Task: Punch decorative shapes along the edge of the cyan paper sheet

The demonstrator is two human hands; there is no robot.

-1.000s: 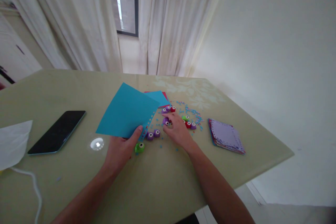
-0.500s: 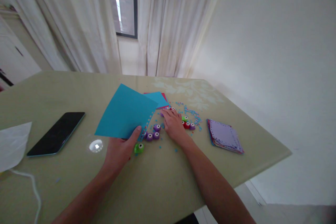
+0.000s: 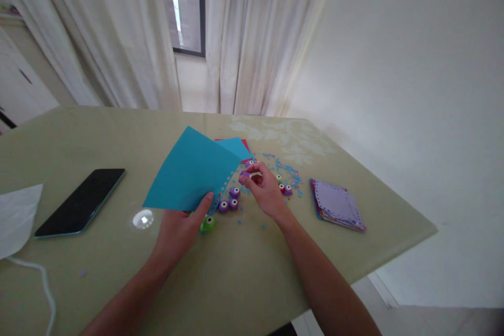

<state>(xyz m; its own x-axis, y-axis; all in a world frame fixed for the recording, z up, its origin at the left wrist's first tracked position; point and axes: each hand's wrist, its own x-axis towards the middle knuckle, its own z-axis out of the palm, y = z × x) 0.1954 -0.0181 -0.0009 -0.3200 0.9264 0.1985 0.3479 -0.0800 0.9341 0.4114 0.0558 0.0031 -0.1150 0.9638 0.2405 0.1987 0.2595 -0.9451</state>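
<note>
- We see a pale green table [image 3: 98, 139] spreading beneath everything, with light curtains [image 3: 118, 26] and a window [image 3: 186, 5] behind it
- To our left lie a dark phone [image 3: 81, 202], a white sheet [image 3: 18, 220] cut off by the picture's edge, and a white cable [image 3: 45, 278]
- To our right, well apart from both hands, we find a stack of small papers [image 3: 338, 205], purple on top with a patterned border
- Beyond the hands, blue and red sheets [image 3: 234, 146] lie flat, partly covered from our view by the paper we hold up
- Near our hands sit three purple punches [image 3: 223, 206] in a group, a green punch [image 3: 207, 223] and, past the right hand, a few more punches [image 3: 288, 189], some hidden by that hand; paper bits [image 3: 289, 172] are scattered around them
- Our left hand [image 3: 181, 226] is clamped on the near edge of a blue sheet [image 3: 192, 168], thumb on top, fingers mostly hidden below
- Our right hand [image 3: 265, 186] is closed at the fingertips on a small purple punch [image 3: 244, 176]
- The blue sheet is raised and tilted above the table, smooth, slightly bowed, with a row of small cut-outs along its right edge
- The held punch is just beside that sheet's right corner; whether they touch, we cannot tell
</note>
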